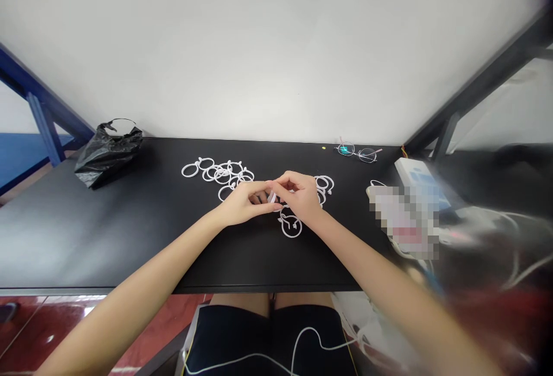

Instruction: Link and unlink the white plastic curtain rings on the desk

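Note:
My left hand and my right hand meet over the middle of the black table, fingertips pinched together. Between them is a small white ring-like piece, mostly hidden by the fingers, and both hands grip it. To the left lies a cluster of thin white rings with small knobs, several overlapping. Just below my right hand rests another white ring with small prongs inside. More white rings show beyond my right hand, partly covered by it.
A black plastic bag stands at the back left of the table. Eyeglasses lie at the back right near the wall. A white box, a blurred-out item and white cables crowd the right side. A white cable crosses my lap.

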A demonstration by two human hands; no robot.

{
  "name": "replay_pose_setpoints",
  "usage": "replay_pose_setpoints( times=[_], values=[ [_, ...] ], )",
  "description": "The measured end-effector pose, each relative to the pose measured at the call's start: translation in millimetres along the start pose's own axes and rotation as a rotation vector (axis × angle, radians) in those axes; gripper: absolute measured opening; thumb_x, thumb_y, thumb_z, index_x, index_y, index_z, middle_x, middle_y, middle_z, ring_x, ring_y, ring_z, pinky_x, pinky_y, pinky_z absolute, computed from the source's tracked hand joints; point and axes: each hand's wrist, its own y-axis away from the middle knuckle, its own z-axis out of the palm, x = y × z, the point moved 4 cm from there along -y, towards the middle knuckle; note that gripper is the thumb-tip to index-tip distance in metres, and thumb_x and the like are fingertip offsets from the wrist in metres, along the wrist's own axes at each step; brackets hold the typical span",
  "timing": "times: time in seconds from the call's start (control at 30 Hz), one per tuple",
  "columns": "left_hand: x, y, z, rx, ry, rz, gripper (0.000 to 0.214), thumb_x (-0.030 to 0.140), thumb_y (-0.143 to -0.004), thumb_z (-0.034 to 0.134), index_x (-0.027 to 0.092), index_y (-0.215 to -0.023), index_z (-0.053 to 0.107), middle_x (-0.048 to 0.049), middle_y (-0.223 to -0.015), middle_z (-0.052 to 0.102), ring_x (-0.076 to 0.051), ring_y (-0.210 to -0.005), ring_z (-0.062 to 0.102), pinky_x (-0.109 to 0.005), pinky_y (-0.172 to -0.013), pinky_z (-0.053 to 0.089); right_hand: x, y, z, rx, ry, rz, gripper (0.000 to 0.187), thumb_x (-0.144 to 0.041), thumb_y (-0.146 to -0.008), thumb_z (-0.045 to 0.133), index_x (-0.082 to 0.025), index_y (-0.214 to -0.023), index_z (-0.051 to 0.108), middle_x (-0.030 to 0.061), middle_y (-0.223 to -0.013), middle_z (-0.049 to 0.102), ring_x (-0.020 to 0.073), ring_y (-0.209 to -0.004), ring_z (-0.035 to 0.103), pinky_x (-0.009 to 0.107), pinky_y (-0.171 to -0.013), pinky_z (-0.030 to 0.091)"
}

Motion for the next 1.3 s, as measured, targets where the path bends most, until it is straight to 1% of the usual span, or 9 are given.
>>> replay_pose_setpoints(
  times=[0.27,0.5,0.8,0.9,1.0,1.07,1.13,1.2,1.3],
  values=[
    [-0.8,0.6,-0.1,-0.024,-0.006,-0.015,0.030,0.043,-0.080,0.069,0.014,-0.084,0.063,0.0052,-0.059,0.045,-0.007,-0.052,0.039,-0.019,-0.047,0.035,-0.6,0.0,1.0,-0.006,-0.035,0.034,0.032,-0.046,-0.081,0.069,-0.020,-0.064,0.064,-0.0011,-0.059,0.064,0.0111,-0.048,0.056,0.024,-0.046,0.047],
    [-5.9,0.3,0.2,0.018,0.020,-0.022,0.042,0.040,-0.077,0.073,0.014,-0.109,0.064,0.0054,-0.062,0.048,-0.008,-0.055,0.044,-0.019,-0.048,0.038,-0.6,0.6,1.7,0.008,-0.011,-0.005,0.028,-0.043,-0.081,0.071,-0.020,-0.065,0.065,-0.0013,-0.059,0.062,0.0107,-0.051,0.054,0.024,-0.049,0.043],
    [-7.5,-0.7,-0.2,-0.003,0.020,-0.046,0.032,0.040,-0.077,0.073,0.013,-0.092,0.064,0.0050,-0.059,0.049,-0.007,-0.052,0.043,-0.019,-0.046,0.036,1.5,1.6,2.5,-0.008,-0.002,-0.021,0.028,-0.037,-0.084,0.069,-0.019,-0.064,0.061,-0.0017,-0.059,0.060,0.0112,-0.052,0.057,0.024,-0.050,0.045],
    [-4.7,-0.6,-0.2,0.014,-0.029,-0.025,0.032,0.042,-0.079,0.071,0.014,-0.093,0.064,0.0039,-0.063,0.052,-0.008,-0.055,0.047,-0.020,-0.050,0.041,1.5,0.9,1.9,0.006,0.022,-0.026,0.029,-0.038,-0.086,0.066,-0.019,-0.064,0.060,-0.0011,-0.060,0.061,0.0113,-0.053,0.058,0.024,-0.051,0.047],
    [-0.6,-0.5,-6.9,0.106,-0.141,0.034,0.035,0.044,-0.079,0.070,0.017,-0.101,0.065,0.0002,-0.077,0.059,-0.012,-0.067,0.055,-0.023,-0.060,0.049,1.0,0.2,1.0,0.015,0.079,-0.052,0.024,-0.040,-0.087,0.064,-0.020,-0.073,0.063,0.0001,-0.067,0.065,0.0124,-0.059,0.061,0.026,-0.057,0.051],
    [-0.8,0.2,-17.5,0.227,-0.277,0.036,0.037,0.045,-0.080,0.069,0.018,-0.105,0.065,-0.0015,-0.083,0.062,-0.014,-0.073,0.057,-0.025,-0.064,0.050,0.2,0.1,0.9,0.012,0.136,-0.094,0.018,-0.039,-0.088,0.064,-0.021,-0.087,0.065,0.0005,-0.073,0.067,0.0128,-0.063,0.063,0.026,-0.061,0.053],
    [-4.3,1.9,-31.2,0.365,-0.480,-0.028,0.038,0.046,-0.082,0.066,0.018,-0.108,0.066,-0.0024,-0.085,0.063,-0.016,-0.074,0.058,-0.027,-0.066,0.049,0.3,0.3,1.5,0.000,0.210,-0.131,0.018,-0.036,-0.088,0.064,-0.022,-0.099,0.064,0.0013,-0.080,0.067,0.0137,-0.068,0.064,0.027,-0.064,0.054],
    [-9.5,4.1,-43.3,0.451,-0.700,-0.137,0.040,0.046,-0.082,0.066,0.019,-0.111,0.066,-0.0040,-0.091,0.064,-0.019,-0.077,0.061,-0.029,-0.066,0.048,1.8,0.5,4.2,-0.060,0.312,-0.160,0.018,-0.034,-0.087,0.065,-0.022,-0.101,0.063,0.0026,-0.085,0.068,0.0160,-0.077,0.064,0.030,-0.070,0.054],
    [-17.1,6.2,-51.4,0.430,-0.903,-0.279,0.043,0.047,-0.082,0.065,0.018,-0.116,0.065,-0.0078,-0.105,0.064,-0.024,-0.089,0.064,-0.031,-0.066,0.048,7.4,1.6,12.1,-0.260,0.482,-0.181,0.016,-0.030,-0.083,0.072,-0.021,-0.093,0.063,0.0033,-0.085,0.069,0.0192,-0.083,0.062,0.035,-0.079,0.049]
  ],
)
